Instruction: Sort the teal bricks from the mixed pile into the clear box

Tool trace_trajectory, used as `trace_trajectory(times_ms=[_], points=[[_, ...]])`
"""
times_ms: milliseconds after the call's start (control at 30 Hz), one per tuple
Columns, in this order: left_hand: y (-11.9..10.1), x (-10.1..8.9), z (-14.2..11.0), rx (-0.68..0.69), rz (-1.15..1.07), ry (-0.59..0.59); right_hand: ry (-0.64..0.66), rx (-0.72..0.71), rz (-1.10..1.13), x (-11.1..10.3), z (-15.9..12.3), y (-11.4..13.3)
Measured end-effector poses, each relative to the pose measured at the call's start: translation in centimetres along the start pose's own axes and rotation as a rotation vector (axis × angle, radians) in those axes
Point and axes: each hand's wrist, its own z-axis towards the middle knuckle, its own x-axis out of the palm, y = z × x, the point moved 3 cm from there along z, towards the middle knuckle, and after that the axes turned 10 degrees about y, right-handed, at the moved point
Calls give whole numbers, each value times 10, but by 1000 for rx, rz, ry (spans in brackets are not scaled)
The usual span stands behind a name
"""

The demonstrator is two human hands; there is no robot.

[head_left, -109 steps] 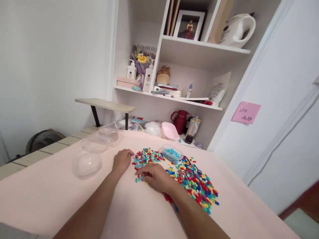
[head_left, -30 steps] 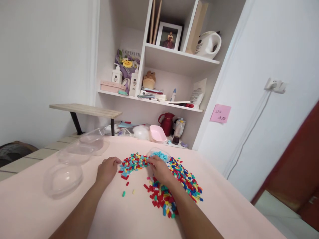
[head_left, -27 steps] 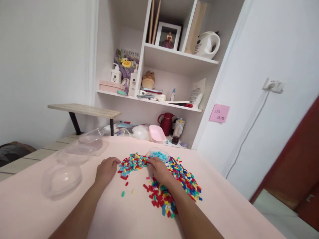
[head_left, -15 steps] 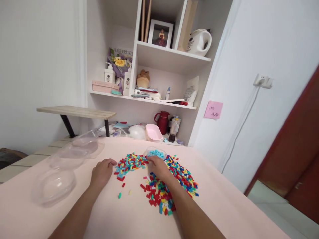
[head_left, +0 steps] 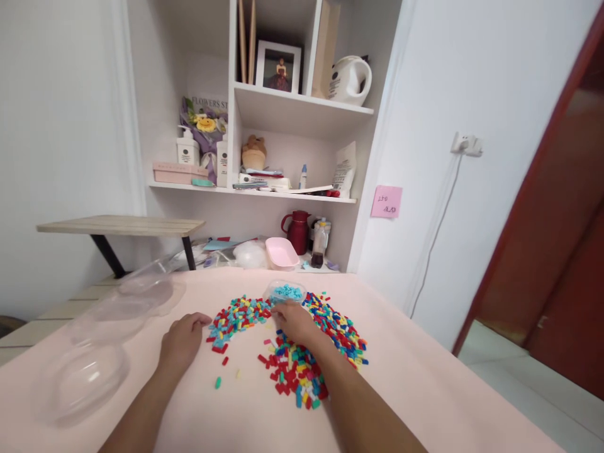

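Two piles of small plastic bricks in mixed colours lie on the pink table (head_left: 221, 415): a smaller left pile (head_left: 240, 316) and a larger right pile (head_left: 337, 333). Behind them, between the piles, stands a clear plastic container (head_left: 302, 291) with light blue bricks (head_left: 287, 292) in it. My right hand (head_left: 296, 323) is just in front of this container, its fingers closed and pointing down; whatever is in them is hidden. Beside the left pile rests my left hand (head_left: 182, 341), fingers curled together, with no brick visible in it.
Clear plastic containers (head_left: 85, 380) line the table's left side. A few loose bricks, one green (head_left: 218, 382), lie in front of the left pile. At the back are a pink tray (head_left: 282, 253), a red jug (head_left: 297, 233) and a bottle (head_left: 319, 242). A wooden stand (head_left: 123, 224) is at left.
My view has turned slightly, so the scene sits further left. My right hand has drawn back a little from the clear container's edge. My left hand stays beside the left pile.
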Motion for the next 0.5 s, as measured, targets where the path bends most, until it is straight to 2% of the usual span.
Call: trace_trajectory(times_ms=[267, 500], points=[[-3, -3, 0, -6, 24, 11, 20, -36, -8, 1, 2, 1], [-8, -7, -1, -15, 46, 32, 34, -95, -45, 3, -1, 18]])
